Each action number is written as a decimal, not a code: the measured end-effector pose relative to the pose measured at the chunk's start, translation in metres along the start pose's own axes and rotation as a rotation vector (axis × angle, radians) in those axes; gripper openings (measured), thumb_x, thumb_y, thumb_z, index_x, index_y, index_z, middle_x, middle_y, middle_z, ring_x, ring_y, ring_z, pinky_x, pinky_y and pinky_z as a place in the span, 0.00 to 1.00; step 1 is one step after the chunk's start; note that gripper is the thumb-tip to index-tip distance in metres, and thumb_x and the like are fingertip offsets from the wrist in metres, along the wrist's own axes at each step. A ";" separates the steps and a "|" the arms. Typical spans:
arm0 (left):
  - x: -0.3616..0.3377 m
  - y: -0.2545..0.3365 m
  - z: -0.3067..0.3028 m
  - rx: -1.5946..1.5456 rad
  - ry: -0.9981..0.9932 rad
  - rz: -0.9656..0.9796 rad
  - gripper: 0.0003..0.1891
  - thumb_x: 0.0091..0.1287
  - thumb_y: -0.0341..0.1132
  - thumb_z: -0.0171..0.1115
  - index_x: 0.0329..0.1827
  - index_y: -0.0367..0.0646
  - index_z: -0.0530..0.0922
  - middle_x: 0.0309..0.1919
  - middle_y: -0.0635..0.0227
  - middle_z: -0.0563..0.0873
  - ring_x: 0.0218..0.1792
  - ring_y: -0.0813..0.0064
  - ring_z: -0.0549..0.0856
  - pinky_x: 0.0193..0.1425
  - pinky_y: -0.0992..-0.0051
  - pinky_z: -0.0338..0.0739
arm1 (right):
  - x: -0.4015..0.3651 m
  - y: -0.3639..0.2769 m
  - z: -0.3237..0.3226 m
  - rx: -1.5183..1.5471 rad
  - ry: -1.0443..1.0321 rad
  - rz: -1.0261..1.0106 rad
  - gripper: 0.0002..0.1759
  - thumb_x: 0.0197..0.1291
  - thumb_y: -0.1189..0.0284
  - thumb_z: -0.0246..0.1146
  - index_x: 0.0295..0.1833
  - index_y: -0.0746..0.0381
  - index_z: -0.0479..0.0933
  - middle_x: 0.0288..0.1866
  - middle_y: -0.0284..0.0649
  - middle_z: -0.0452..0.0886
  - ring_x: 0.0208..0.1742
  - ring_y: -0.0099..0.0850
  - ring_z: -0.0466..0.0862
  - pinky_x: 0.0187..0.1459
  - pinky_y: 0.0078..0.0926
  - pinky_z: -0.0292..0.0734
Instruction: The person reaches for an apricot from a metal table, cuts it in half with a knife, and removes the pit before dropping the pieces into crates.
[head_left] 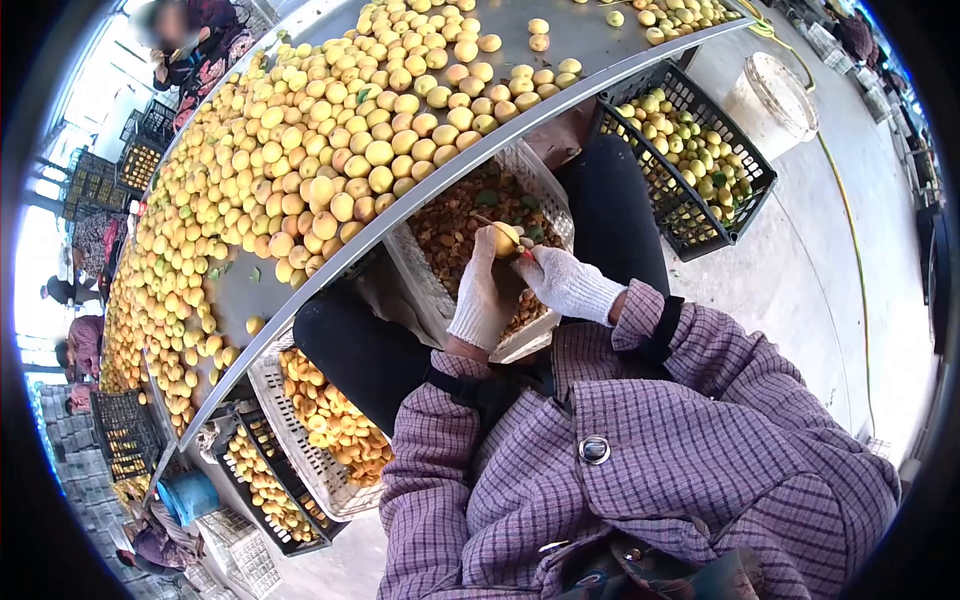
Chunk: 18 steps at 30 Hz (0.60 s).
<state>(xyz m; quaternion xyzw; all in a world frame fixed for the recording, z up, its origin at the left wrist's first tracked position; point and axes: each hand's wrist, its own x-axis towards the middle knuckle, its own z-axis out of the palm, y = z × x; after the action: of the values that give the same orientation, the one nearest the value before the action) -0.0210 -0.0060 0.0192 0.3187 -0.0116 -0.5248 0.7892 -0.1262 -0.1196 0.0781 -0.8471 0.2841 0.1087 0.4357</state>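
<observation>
My left hand [486, 290], in a white knitted glove, is closed around a yellow apricot [504, 238]. Gloved the same way, my right hand [572, 284] pinches a small tool with a red part [526, 255] against the fruit's right side; the rest of the tool is hidden. Both hands are above a white crate [412, 262] between my knees, which holds brown pits and scraps [450, 225]. Halved orange apricots [330, 415] fill another white crate [290, 440] to the left.
A metal table [262, 290] heaped with whole apricots [300, 160] curves across the front and left. Black crate [735, 215] with greenish fruit and white bucket [772, 105] stand to the right. A yellow hose [850, 230] crosses the floor. Several people are at far left.
</observation>
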 end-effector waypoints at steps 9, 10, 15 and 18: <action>-0.002 0.006 0.003 -0.021 0.051 0.078 0.27 0.77 0.57 0.54 0.57 0.38 0.77 0.43 0.60 0.84 0.44 0.65 0.83 0.56 0.65 0.78 | -0.004 0.025 0.016 -0.011 -0.067 -0.059 0.23 0.76 0.55 0.55 0.55 0.65 0.76 0.41 0.55 0.85 0.46 0.52 0.87 0.46 0.43 0.81; -0.002 0.005 0.006 -0.114 0.017 -0.005 0.27 0.78 0.58 0.51 0.55 0.38 0.77 0.41 0.60 0.84 0.44 0.64 0.82 0.57 0.65 0.77 | -0.004 0.020 0.016 -0.005 -0.062 -0.055 0.23 0.76 0.55 0.55 0.55 0.65 0.76 0.41 0.55 0.85 0.46 0.52 0.87 0.46 0.43 0.81; 0.012 -0.012 -0.005 -0.199 0.058 0.005 0.30 0.80 0.60 0.40 0.52 0.38 0.76 0.42 0.59 0.83 0.46 0.60 0.81 0.61 0.62 0.75 | 0.010 0.013 0.013 -0.076 0.005 -0.087 0.27 0.76 0.53 0.52 0.49 0.69 0.80 0.39 0.59 0.85 0.44 0.55 0.87 0.44 0.49 0.82; 0.002 -0.006 0.004 -0.133 0.156 0.027 0.29 0.80 0.60 0.41 0.52 0.39 0.75 0.43 0.59 0.83 0.48 0.61 0.81 0.61 0.63 0.74 | 0.006 0.005 0.007 -0.049 -0.064 -0.072 0.26 0.74 0.53 0.54 0.49 0.68 0.81 0.42 0.59 0.85 0.46 0.56 0.86 0.47 0.47 0.81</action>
<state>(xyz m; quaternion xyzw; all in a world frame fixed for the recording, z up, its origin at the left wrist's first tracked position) -0.0265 -0.0115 0.0183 0.3052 0.0805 -0.4873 0.8142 -0.1239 -0.1189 0.0677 -0.8634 0.2365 0.1266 0.4272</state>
